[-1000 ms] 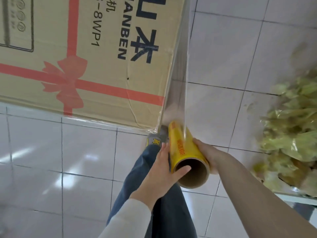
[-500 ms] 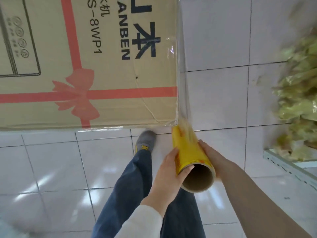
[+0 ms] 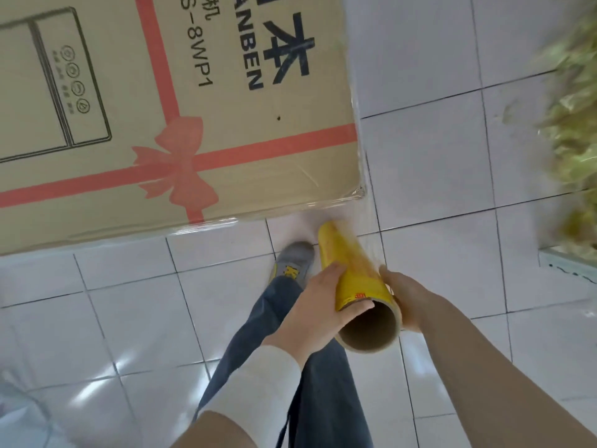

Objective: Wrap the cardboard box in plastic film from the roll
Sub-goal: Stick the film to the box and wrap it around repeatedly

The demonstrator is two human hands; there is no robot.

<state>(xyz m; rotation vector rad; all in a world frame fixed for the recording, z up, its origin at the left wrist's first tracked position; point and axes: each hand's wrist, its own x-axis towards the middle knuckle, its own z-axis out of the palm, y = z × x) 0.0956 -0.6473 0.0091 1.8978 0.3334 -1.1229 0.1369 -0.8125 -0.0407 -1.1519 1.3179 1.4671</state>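
Cardboard box (image 3: 226,140) sits on the white tiled floor (image 3: 436,173), its near corner just ahead of the roll (image 3: 352,279). Plastic film (image 3: 368,215) runs taut from that corner edge down to the roll. The left hand (image 3: 323,312) curls over one side of the yellow roll near its open end, and the right hand (image 3: 407,299) cups the other. Bare tile lies open to the right, up to a yellow-green heap (image 3: 575,108). A grey shoe (image 3: 294,263) stands near the box's lower edge.

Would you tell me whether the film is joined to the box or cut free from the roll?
Joined: a clear film sheet stretches from the yellow roll up to the near corner of the cardboard box.
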